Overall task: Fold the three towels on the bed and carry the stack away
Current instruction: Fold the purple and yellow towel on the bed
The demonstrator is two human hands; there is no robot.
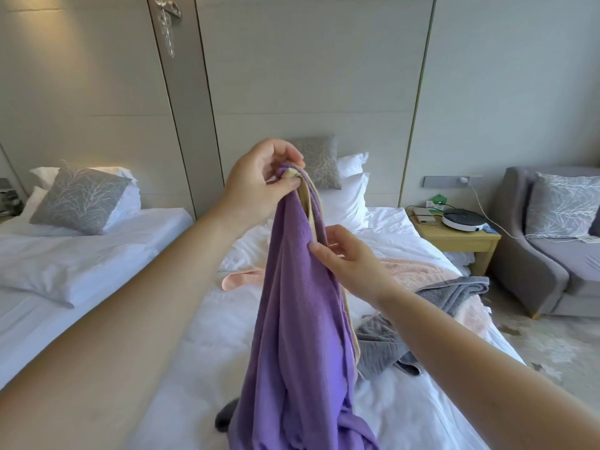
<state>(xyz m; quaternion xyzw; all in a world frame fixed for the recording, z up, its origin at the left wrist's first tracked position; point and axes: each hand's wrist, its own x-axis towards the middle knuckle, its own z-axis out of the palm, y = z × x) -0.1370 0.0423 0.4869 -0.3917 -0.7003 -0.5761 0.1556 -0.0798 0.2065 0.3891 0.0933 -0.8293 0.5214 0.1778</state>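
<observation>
A purple towel (298, 336) with a cream edge hangs in front of me over the white bed (201, 368). My left hand (259, 183) pinches its top corner, held high. Lower down, my right hand (347, 258) pinches the towel's cream edge between thumb and fingers. A pink towel (418, 274) lies spread on the bed to the right. A grey towel (454, 293) lies crumpled on top of it and spills toward the bed's near side.
A second white bed (65, 254) with a grey patterned cushion stands at the left. A wooden nightstand (454, 238) with a round white device sits right of my bed. Beyond it is a grey sofa (552, 254). A small dark object (225, 417) lies near the purple towel's bottom.
</observation>
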